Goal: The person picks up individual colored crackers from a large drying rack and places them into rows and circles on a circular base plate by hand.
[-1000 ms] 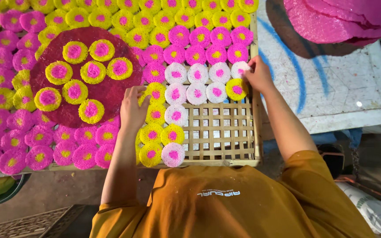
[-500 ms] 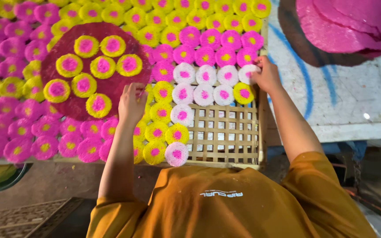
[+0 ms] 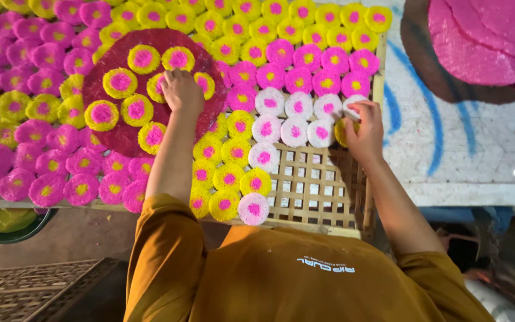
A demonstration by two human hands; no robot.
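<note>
A woven bamboo tray [image 3: 311,185] is covered with rows of small round discs: yellow with pink centres, pink with yellow centres, and white with pink centres [image 3: 296,131]. A large dark red round sheet [image 3: 120,134] lies on the discs at upper left and carries several yellow discs. My left hand [image 3: 181,90] rests on this red sheet, fingers curled over a yellow disc [image 3: 156,87]. My right hand [image 3: 366,126] is at the tray's right edge, pinching a yellow disc [image 3: 341,130] at the end of the white row.
Large pink round sheets [image 3: 484,36] are stacked at the upper right on a white surface with blue strokes [image 3: 448,149]. A dark bowl of yellow material [image 3: 8,220] sits below the tray at left, above another woven tray [image 3: 31,292].
My left hand moved up from the yellow discs in the tray's middle onto the red sheet. My right hand stayed at the right end of the white row.
</note>
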